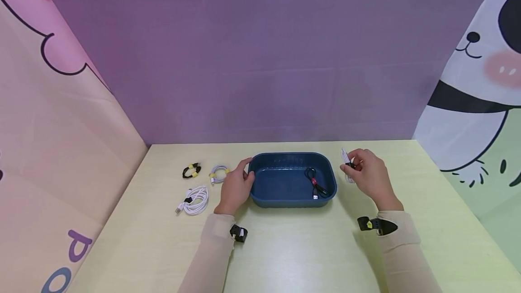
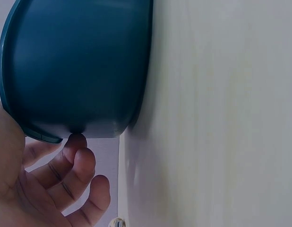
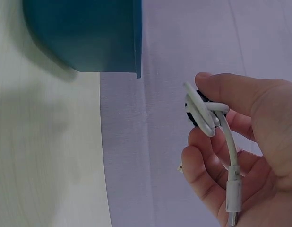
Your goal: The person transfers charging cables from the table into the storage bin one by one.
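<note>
In the head view my left hand (image 1: 237,187) grips the left rim of a dark blue plastic basin (image 1: 260,203). The left wrist view shows curled fingertips (image 2: 84,163) against the basin's outer wall (image 2: 75,66). To the right of the basin, my right hand (image 1: 372,176) pinches a coiled white cable (image 1: 346,157) with a black tie, held above the table. One metal-tipped plug of that white cable (image 3: 229,142) hangs down by the palm in the right wrist view. A black USB cable (image 1: 312,180) with a red tie lies inside the basin, toward its right end.
Left of the basin lie a black cable (image 1: 191,170) with yellow ties, a pale coiled cable (image 1: 218,174) with yellow ties, partly behind my left hand, and a larger white cable (image 1: 197,200) with a plug. A purple cloth (image 1: 264,58) hangs behind the table (image 1: 285,252).
</note>
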The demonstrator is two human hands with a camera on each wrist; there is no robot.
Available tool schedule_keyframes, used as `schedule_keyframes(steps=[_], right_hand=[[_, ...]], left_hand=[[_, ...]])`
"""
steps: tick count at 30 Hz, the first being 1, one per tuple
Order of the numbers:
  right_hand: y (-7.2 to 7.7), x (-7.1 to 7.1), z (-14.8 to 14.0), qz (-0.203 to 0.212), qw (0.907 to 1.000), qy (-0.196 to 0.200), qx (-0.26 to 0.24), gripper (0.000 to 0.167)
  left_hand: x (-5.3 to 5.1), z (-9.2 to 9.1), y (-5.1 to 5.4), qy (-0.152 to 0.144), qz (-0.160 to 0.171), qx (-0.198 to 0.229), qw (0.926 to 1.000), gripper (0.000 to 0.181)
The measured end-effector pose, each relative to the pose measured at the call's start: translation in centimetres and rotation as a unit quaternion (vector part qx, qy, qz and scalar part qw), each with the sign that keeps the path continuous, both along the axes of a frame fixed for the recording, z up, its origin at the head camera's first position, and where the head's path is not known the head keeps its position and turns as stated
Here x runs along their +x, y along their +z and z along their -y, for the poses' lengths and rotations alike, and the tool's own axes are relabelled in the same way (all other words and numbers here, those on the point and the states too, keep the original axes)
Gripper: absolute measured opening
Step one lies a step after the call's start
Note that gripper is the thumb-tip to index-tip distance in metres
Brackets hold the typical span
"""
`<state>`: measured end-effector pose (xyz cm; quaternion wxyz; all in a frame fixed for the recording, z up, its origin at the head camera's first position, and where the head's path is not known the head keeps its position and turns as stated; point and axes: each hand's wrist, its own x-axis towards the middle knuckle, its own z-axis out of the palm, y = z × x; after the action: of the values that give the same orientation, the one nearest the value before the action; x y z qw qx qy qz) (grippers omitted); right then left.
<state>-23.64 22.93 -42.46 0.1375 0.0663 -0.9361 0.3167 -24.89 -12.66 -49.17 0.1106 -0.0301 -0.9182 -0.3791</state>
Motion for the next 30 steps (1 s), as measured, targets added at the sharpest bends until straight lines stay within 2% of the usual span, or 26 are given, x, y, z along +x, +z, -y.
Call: schedule_keyframes(steps=[30], right_hand=[[0.18, 0.21, 0.67, -0.002, 1.0, 0.007, 0.005, 0.028]], left_hand=[[-0.11, -0.01, -0.08, -0.001, -0.004, 0.001, 1.0, 0.045]])
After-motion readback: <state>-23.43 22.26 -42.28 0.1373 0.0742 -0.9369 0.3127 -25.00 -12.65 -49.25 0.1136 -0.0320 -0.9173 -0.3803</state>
